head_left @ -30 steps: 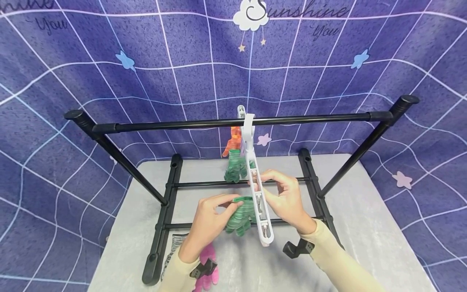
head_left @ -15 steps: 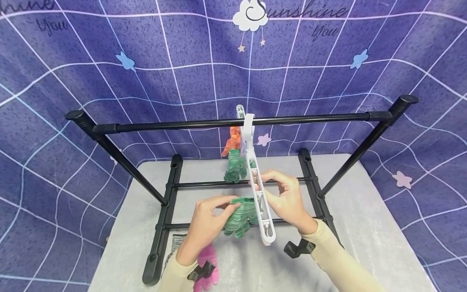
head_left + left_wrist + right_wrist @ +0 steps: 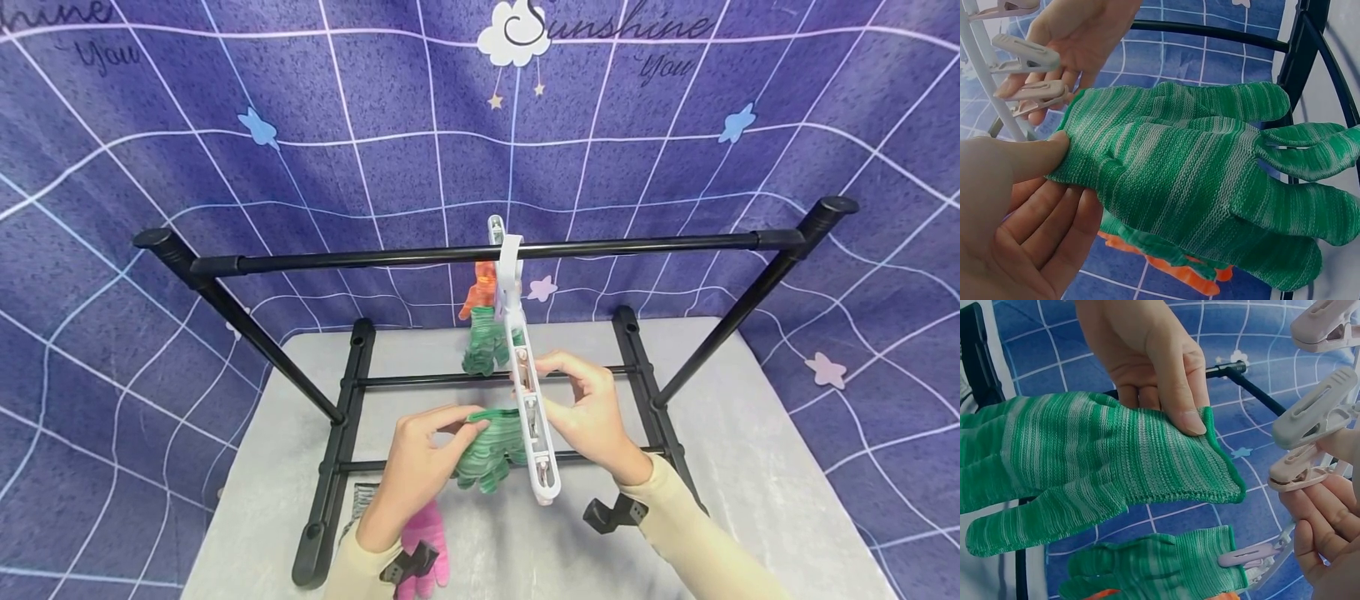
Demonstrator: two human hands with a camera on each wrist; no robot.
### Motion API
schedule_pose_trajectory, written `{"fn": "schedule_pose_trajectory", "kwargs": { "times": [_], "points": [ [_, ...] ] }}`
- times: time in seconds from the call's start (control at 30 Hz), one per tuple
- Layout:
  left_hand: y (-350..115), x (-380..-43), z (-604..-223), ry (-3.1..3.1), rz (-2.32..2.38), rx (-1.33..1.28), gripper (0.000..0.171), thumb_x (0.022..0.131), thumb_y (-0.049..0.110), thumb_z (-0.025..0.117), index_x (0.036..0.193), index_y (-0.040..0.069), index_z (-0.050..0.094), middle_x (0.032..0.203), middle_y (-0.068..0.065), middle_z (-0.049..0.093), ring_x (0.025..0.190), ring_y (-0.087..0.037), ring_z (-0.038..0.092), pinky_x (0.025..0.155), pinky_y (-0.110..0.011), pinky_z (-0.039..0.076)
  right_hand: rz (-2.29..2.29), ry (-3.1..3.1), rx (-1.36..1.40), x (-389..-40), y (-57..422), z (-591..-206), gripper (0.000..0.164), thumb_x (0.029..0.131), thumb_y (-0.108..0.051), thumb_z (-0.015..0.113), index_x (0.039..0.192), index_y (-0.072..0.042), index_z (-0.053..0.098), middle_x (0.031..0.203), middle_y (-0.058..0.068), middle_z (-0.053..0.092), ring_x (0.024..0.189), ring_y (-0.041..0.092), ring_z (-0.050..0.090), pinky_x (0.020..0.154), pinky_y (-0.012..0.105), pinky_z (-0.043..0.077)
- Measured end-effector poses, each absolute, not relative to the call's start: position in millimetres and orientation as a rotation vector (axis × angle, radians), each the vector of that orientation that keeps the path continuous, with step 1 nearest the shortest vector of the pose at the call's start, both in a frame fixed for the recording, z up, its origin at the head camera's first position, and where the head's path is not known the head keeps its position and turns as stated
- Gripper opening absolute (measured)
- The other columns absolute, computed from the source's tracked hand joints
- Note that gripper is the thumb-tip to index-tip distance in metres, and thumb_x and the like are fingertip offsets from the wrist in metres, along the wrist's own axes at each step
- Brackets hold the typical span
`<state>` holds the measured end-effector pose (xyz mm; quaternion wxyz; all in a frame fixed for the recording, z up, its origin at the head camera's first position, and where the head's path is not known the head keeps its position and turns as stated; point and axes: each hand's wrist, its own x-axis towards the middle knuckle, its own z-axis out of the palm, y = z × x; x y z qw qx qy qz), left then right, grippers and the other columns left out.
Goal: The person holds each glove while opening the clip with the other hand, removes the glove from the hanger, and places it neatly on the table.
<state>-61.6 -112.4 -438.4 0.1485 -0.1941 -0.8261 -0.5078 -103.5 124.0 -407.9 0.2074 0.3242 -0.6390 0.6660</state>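
Note:
My left hand (image 3: pixel 420 454) pinches the cuff of a green-and-white striped knit glove (image 3: pixel 1166 162) between thumb and fingers. Its fingers point away from the hand, and the dark green cuff edge faces the hanger clips with a gap between. My right hand (image 3: pixel 592 408) is at the white clip hanger (image 3: pixel 513 319), which hangs from the black bar. In the right wrist view its thumb and fingers hold a pale pink clip (image 3: pixel 1297 469), whose jaws look closed. A whitish clip (image 3: pixel 1313 412) sits just beside it. A second green glove (image 3: pixel 1166 562) hangs from a lilac clip (image 3: pixel 1250 554).
The black rack (image 3: pixel 375 257) stands on a grey tabletop (image 3: pixel 262 492). An orange glove (image 3: pixel 482 287) hangs farther back on the hanger. Pink (image 3: pixel 427 533) and grey (image 3: pixel 365 495) gloves lie at the front left, partly under my left arm. A purple patterned cloth (image 3: pixel 375 167) surrounds the back and sides.
My left hand has shifted slightly left and down with the green glove, away from the hanger. The right hand stays nearly in place at the clip; the hanger sways a little.

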Motion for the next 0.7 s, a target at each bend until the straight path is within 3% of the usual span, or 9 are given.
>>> {"fn": "schedule_pose_trajectory", "kwargs": {
  "times": [0.2,0.7],
  "points": [
    [-114.6,-59.9,-439.5,-2.371,-1.493,-0.544,0.015,0.097,0.022,0.082,0.112,0.025,0.084,0.105,0.014,0.08,0.088,-0.006,0.075,0.089,-0.034,0.062,1.873,-1.775,0.886,-102.5,124.2,-409.8,0.034,0.072,0.028,0.076,0.101,0.013,0.072,0.103,-0.002,0.077,0.099,0.011,0.07,0.096,0.026,0.056],
    [-116.4,-59.9,-440.8,-2.373,-1.494,-0.533,0.015,0.097,0.022,0.083,0.112,0.025,0.084,0.105,0.014,0.081,0.087,-0.006,0.076,0.089,-0.033,0.062,1.879,-1.814,0.901,-103.0,126.5,-414.8,0.041,0.07,0.028,0.076,0.108,0.015,0.069,0.112,-0.006,0.075,0.107,0.011,0.068,0.104,0.027,0.053]
  ]
}}
